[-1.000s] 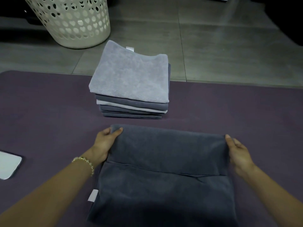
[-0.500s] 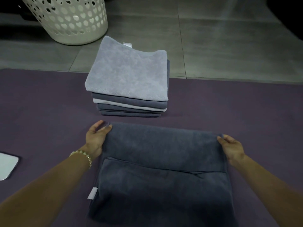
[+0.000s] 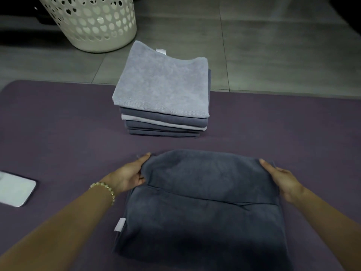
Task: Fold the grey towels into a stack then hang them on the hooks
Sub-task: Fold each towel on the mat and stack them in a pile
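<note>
Dark-grey towel (image 3: 205, 218) lies half-folded; left hand (image 3: 127, 175) and right hand (image 3: 283, 180) pinch its far corners, probably folding next toward six o'clock.

Dark grey terry towel (image 3: 205, 192), partly folded, far flap doubled back over itself, lying flat on purple mat (image 3: 58, 124). Just beyond, apart: squared stack of folded grey towels (image 3: 164, 106), palest on top.

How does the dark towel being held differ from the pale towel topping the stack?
The dark towel is charcoal; the pale towel is light grey. The dark towel lies wider on the mat, half folded, left hand and right hand gripping its far corners; the pale towel sits folded square, untouched. Both are plain, plush grey cloth.
</note>
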Motion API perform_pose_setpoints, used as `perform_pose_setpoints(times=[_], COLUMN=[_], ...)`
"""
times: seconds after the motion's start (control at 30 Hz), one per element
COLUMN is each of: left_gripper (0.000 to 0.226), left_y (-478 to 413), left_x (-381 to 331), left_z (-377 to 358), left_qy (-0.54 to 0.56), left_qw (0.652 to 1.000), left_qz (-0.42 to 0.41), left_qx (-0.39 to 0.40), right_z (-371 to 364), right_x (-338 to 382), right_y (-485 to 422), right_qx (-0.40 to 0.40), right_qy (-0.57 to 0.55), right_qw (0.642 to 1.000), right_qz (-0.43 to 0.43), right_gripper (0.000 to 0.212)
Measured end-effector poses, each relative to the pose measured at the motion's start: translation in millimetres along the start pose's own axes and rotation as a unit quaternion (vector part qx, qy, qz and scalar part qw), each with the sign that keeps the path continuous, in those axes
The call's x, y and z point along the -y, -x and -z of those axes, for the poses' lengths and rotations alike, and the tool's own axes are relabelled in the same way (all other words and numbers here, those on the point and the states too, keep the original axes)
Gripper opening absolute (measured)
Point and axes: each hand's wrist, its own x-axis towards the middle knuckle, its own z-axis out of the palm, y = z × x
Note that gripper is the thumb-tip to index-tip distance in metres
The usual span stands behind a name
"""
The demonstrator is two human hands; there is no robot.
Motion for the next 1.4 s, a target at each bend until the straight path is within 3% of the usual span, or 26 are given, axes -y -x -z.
perform_pose_setpoints(times=[0.2,0.33,0.4,0.47,0.5,0.53,0.6,0.63,0.7,0.73,0.77,0.8,0.87,0.9,0.97,1.03,1.13,1.23,1.3,1.4], left_gripper=[0.02,0.039,0.059,0.054,0.042,0.035,0.055,0.07,0.082,0.077,0.065,0.05,0.029,0.029,0.044,0.068,0.081,0.054,0.034,0.035], left_y=[-4,-13,-12,-2,2,7,21,24,26,26,27,29,32,38,51,61,66,44,22,-5], left_x=[1,-11,-5,7,15,24,33,36,35,33,32,30,30,31,32,36,26,8,5,17], left_z=[-1,7,8,6,6,6,5,6,10,13,16,19,28,32,40,45,41,25,17,21], left_qy=[0.062,-0.116,-0.222,-0.344,-0.399,-0.441,-0.523,-0.577,-0.685,-0.719,-0.728,-0.703,-0.581,-0.508,-0.381,-0.28,-0.154,-0.103,-0.133,-0.227], left_qw=[0.978,0.95,0.906,0.827,0.799,0.795,0.783,0.754,0.67,0.638,0.634,0.666,0.78,0.832,0.902,0.941,0.967,0.976,0.965,0.94], left_qz=[-0.173,-0.246,-0.297,-0.397,-0.428,-0.412,-0.329,-0.303,-0.277,-0.267,-0.254,-0.244,-0.227,-0.219,-0.194,-0.164,-0.161,-0.19,-0.216,-0.21], left_qx=[-0.102,-0.154,-0.205,-0.201,-0.141,-0.062,0.068,0.087,0.07,0.06,0.054,0.053,0.045,0.044,0.06,0.096,0.12,0.016,-0.062,-0.143], right_z=[2,2,2,4,5,5,6,7,13,15,17,17,18,19,26,35,41,28,13,-5], right_x=[4,2,-2,-11,-16,-20,-31,-36,-42,-42,-43,-42,-40,-39,-33,-22,2,23,23,1], right_y=[-3,-9,-7,-4,-1,6,21,27,32,32,31,32,37,40,52,63,65,48,29,7], right_qx=[-0.031,-0.065,-0.129,-0.162,-0.141,-0.082,0.1,0.167,0.195,0.182,0.176,0.177,0.199,0.209,0.221,0.238,0.234,0.151,0.049,-0.061], right_qy=[-0.038,-0.024,0.071,0.168,0.2,0.222,0.266,0.306,0.401,0.432,0.453,0.468,0.469,0.449,0.395,0.329,0.259,0.183,0.115,0.023], right_qw=[0.997,0.994,0.978,0.94,0.925,0.919,0.913,0.899,0.86,0.849,0.843,0.84,0.841,0.851,0.877,0.903,0.929,0.958,0.971,0.987], right_qz=[0.054,0.088,0.149,0.248,0.289,0.315,0.291,0.264,0.247,0.242,0.23,0.208,0.181,0.174,0.16,0.143,0.12,0.161,0.203,0.145], right_gripper=[0.029,0.023,0.018,0.022,0.02,0.017,0.014,0.026,0.053,0.055,0.052,0.049,0.055,0.056,0.04,0.025,0.015,0.016,0.013,0.026])
